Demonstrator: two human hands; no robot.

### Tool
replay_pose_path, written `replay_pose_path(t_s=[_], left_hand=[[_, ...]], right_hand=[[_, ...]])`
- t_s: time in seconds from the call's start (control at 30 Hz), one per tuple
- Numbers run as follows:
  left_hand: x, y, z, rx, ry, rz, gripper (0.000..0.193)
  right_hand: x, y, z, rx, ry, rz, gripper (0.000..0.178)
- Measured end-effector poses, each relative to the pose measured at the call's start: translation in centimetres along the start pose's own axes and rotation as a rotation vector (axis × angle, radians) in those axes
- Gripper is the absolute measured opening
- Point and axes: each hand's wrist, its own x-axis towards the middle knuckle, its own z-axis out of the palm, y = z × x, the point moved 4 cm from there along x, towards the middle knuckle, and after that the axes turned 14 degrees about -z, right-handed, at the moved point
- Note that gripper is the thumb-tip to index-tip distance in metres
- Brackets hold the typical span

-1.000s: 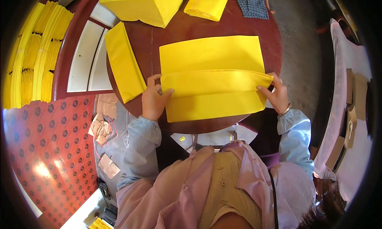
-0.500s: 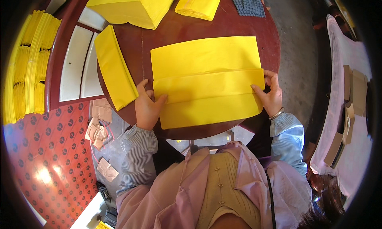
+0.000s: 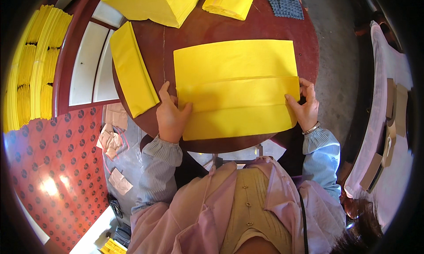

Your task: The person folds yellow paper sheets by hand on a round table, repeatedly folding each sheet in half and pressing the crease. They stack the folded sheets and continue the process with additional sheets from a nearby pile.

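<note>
A wide yellow sheet (image 3: 236, 62), paper-like, lies on the round dark red table in front of me. A raised fold runs across its middle from side to side, with a flatter strip on the near side. My left hand (image 3: 173, 117) grips the left end of this fold, thumb on top and fingers partly tucked under the edge. At the opposite end my right hand (image 3: 306, 107) pinches the fold between thumb and fingers. A narrow folded yellow bundle (image 3: 134, 70) rests on the table, left of my left hand.
On the far side of the table (image 3: 185, 33) sit a large yellow stack (image 3: 152, 4), a smaller yellow bundle (image 3: 229, 2) and a grey-blue textured pad (image 3: 285, 5). More yellow stacks (image 3: 37, 73) stand at far left. Cardboard pieces (image 3: 391, 134) lie on a pale cloth at right.
The view has shifted slightly, so the table and sheet appear a little further right. Both hands keep their places at the ends of the fold.
</note>
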Motion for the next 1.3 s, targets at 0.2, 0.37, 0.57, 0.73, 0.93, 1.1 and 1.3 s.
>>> replay_pose_path(t_s=[0.2,0.37,0.57,0.73,0.93,1.1,1.3], left_hand=[[-1.8,3.4,-0.4,0.228,0.382,0.330,0.076],[-2.0,3.5,1.4,0.327,0.246,0.606,0.045],[-2.0,3.0,4.9,-0.011,0.009,0.378,0.052],[-4.2,6.1,8.8,0.427,0.237,0.311,0.078],[-4.0,6.1,9.5,0.390,0.187,0.251,0.080],[-3.4,5.1,9.0,0.458,0.202,0.277,0.079],[-2.6,2.0,7.1,0.464,0.168,0.268,0.081]], right_hand=[[0.1,-0.2,0.1,-0.034,-0.051,0.044,0.068],[0.4,-0.4,-0.1,-0.031,-0.108,0.052,0.073],[0.6,-0.7,0.3,0.041,-0.087,0.040,0.076],[1.2,-2.6,-0.8,-0.004,-0.112,0.033,0.076],[0.0,-13.3,7.7,-0.399,0.012,-0.561,0.071],[-0.1,-11.6,11.7,-0.487,-0.265,-0.402,0.062],[-0.8,-3.8,4.5,-0.651,-0.244,-0.252,0.063]])
